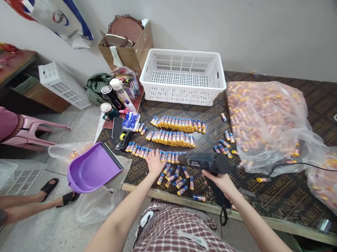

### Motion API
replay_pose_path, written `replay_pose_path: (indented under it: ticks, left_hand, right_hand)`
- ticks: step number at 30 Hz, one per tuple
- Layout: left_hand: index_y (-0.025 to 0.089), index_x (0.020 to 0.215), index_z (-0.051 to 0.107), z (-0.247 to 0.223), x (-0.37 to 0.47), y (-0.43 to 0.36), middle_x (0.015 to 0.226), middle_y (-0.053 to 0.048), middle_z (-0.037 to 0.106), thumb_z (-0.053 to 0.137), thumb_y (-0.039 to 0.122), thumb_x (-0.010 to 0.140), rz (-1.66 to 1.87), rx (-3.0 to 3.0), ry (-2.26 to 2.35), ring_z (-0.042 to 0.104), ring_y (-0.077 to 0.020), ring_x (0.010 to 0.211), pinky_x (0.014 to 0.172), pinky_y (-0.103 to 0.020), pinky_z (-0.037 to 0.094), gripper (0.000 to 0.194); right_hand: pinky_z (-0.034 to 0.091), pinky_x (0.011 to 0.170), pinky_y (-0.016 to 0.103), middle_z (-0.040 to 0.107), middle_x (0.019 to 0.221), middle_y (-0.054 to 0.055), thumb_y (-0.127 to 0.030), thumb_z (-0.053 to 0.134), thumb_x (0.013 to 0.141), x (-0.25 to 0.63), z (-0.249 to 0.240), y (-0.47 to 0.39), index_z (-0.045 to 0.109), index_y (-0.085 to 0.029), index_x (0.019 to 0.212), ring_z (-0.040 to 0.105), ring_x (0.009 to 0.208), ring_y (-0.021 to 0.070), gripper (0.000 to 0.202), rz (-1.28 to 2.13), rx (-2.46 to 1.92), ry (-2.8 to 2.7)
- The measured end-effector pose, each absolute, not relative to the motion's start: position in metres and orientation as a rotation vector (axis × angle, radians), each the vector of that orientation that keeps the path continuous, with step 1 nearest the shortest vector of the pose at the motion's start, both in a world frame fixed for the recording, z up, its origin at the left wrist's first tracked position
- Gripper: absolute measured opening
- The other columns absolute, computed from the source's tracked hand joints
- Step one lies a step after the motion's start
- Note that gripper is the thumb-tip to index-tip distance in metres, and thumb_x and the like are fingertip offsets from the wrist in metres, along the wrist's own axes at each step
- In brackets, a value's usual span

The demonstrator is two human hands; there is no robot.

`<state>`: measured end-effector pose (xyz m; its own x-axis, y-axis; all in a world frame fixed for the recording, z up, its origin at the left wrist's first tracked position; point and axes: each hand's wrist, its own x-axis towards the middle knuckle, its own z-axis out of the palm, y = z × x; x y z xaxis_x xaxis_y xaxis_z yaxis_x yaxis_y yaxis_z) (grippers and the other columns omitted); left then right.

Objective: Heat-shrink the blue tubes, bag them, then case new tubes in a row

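Observation:
My right hand (pixel 218 181) is wrapped round the handle of a black heat gun (pixel 206 162), whose nozzle points left at the front row of small tubes (pixel 171 157). My left hand (pixel 155 163) rests on that same row with its fingers spread. The tubes are blue and yellow and lie side by side. Behind them are a middle row (pixel 170 137) and a back row (pixel 174 123). Several loose tubes (pixel 179 183) lie scattered in front, near the table edge.
A white basket (pixel 184 92) stands behind the rows. Bulging clear bags of tubes (pixel 267 120) cover the right side. At left are a phone (pixel 117 128), a tape dispenser (pixel 124 139), bottles (pixel 122 91) and a purple dustpan (pixel 94 169). A person's legs (pixel 20 204) show lower left.

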<state>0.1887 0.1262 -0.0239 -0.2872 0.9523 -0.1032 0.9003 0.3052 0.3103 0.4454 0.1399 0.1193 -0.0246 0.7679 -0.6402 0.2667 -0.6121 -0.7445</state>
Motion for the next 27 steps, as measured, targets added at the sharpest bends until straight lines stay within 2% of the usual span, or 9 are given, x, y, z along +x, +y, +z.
replay_pose_path:
  ticks: [4,8,13,15,18,22,27]
  left_hand:
    - [0.017,0.124,0.043,-0.028,0.183,0.122,0.110,-0.016,0.053,0.059,0.036,0.070,0.250,1.651,2.291,0.045,-0.0324,0.106,0.093,-0.049,0.030,0.060]
    - [0.018,0.125,0.041,-0.028,0.187,0.086,0.106,-0.012,0.052,0.053,0.026,0.074,0.290,1.730,2.136,0.047,-0.0270,0.102,0.088,-0.042,0.035,0.053]
    - [0.019,0.124,0.043,-0.032,0.174,0.041,0.112,-0.010,0.052,0.049,0.020,0.077,0.467,1.808,1.979,0.046,-0.0225,0.107,0.094,-0.041,0.034,0.047]
    - [0.019,0.122,0.045,-0.033,0.160,0.030,0.114,-0.010,0.052,0.050,0.018,0.077,0.536,1.714,2.050,0.046,-0.0222,0.110,0.095,-0.041,0.034,0.046]
    - [0.018,0.119,0.048,-0.034,0.129,0.019,0.114,-0.011,0.053,0.047,0.018,0.078,0.593,1.529,2.232,0.047,-0.0229,0.109,0.093,-0.041,0.036,0.041]
    - [0.015,0.113,0.051,-0.031,0.075,0.011,0.111,-0.012,0.055,0.044,0.021,0.079,0.648,1.391,2.452,0.048,-0.0250,0.108,0.091,-0.042,0.038,0.035]
    - [0.014,0.108,0.054,-0.027,0.022,0.004,0.103,-0.012,0.057,0.044,0.028,0.078,0.756,1.425,2.569,0.051,-0.0249,0.099,0.088,-0.042,0.041,0.034]
  right_hand:
    - [0.047,0.046,0.027,0.062,0.057,0.002,-0.046,0.074,0.056,0.431,0.119,0.145,0.062,-0.014,0.068,0.053,0.047,0.0141,0.036,1.704,-1.860,-1.128]
    - [0.050,0.049,0.029,0.067,0.066,0.004,-0.046,0.073,0.059,0.418,0.113,0.151,0.065,-0.014,0.073,0.058,0.051,0.0160,0.036,1.680,-1.845,-1.225]
    - [0.053,0.067,0.036,0.070,0.072,0.006,-0.044,0.071,0.061,0.390,0.105,0.157,0.068,-0.015,0.075,0.064,0.073,0.0240,0.032,1.585,-1.704,-1.514]
    - [0.052,0.077,0.039,0.071,0.080,0.007,-0.043,0.071,0.062,0.375,0.102,0.159,0.069,-0.015,0.080,0.064,0.083,0.0260,0.033,1.540,-1.645,-1.627]
    - [0.049,0.084,0.041,0.070,0.090,0.008,-0.042,0.070,0.063,0.351,0.095,0.163,0.068,-0.015,0.088,0.063,0.088,0.0262,0.038,1.521,-1.547,-1.745]
    - [0.048,0.085,0.041,0.070,0.096,0.009,-0.040,0.070,0.063,0.308,0.085,0.173,0.068,-0.014,0.092,0.063,0.088,0.0249,0.039,1.507,-1.409,-1.808]
    - [0.050,0.078,0.038,0.071,0.089,0.009,-0.040,0.072,0.060,0.259,0.078,0.179,0.068,-0.012,0.089,0.063,0.081,0.0245,0.040,1.524,-1.360,-1.829]
